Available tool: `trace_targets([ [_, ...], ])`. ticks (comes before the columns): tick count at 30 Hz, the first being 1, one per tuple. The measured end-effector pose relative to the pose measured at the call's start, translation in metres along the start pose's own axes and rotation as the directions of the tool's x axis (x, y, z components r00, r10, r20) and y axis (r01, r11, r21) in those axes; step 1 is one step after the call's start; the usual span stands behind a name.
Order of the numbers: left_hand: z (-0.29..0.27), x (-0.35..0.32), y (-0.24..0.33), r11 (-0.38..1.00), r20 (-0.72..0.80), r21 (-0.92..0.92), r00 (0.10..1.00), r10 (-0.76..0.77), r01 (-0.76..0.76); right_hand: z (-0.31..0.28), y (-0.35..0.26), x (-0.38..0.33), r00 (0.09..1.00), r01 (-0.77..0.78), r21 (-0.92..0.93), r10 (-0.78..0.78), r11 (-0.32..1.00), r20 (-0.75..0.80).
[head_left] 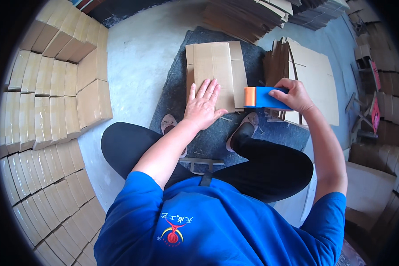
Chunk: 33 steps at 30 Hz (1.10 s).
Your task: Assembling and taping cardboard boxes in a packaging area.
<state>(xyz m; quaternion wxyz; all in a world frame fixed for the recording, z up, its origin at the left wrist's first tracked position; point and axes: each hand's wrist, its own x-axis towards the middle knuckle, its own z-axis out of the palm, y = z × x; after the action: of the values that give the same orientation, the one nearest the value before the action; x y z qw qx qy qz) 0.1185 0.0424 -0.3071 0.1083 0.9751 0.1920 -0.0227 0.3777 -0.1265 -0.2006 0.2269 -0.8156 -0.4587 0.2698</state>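
A brown cardboard box (213,60) lies on the dark mat in front of me, with flaps showing along its left and right sides. My left hand (202,106) rests flat on its near part, fingers spread and thumb out to the right. My right hand (296,95) is wrapped round a blue tape dispenser (268,97), which has an orange roller at its left end. The dispenser is just right of the box's near right corner, over the edge of a cardboard stack. Whether it touches the box I cannot tell.
Flat cardboard sheets (314,75) are stacked to the right, with more flattened cardboard (248,20) at the back. Rows of taped boxes (44,115) rise along the left. A dark mat (173,84) lies under my feet. More cartons (390,84) are piled at the far right.
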Motion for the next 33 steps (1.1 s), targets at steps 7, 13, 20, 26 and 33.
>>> trace_targets([
  [7, -0.003, 0.001, 0.002, 1.000, 0.009, -0.006, 1.000, 0.001, -0.001, -0.011, 0.020, 0.000, 0.999, 0.040, -0.371, -0.032, 0.928, 0.027],
  [13, 0.004, 0.003, 0.001, 1.000, -0.024, -0.024, 1.000, 0.017, -0.018, 0.071, -0.001, 0.033, 0.988, 0.151, -0.516, -0.114, 0.843, 0.103],
  [20, 0.031, -0.002, -0.022, 0.795, -0.389, -0.591, 0.912, -0.132, -0.137, 0.093, -0.040, 0.019, 0.998, 0.060, -0.474, -0.054, 0.878, 0.027],
  [26, 0.044, 0.010, -0.010, -0.250, 0.136, -0.968, 0.864, -0.485, 0.012, 0.168, -0.001, 0.020, 0.991, 0.124, -0.566, -0.078, 0.815, 0.105],
  [33, 0.128, -0.004, -0.038, -0.579, 0.700, -0.695, 0.584, -0.410, 0.427, 0.201, 0.036, 0.036, 0.940, 0.174, -0.645, 0.068, 0.744, 0.333],
])
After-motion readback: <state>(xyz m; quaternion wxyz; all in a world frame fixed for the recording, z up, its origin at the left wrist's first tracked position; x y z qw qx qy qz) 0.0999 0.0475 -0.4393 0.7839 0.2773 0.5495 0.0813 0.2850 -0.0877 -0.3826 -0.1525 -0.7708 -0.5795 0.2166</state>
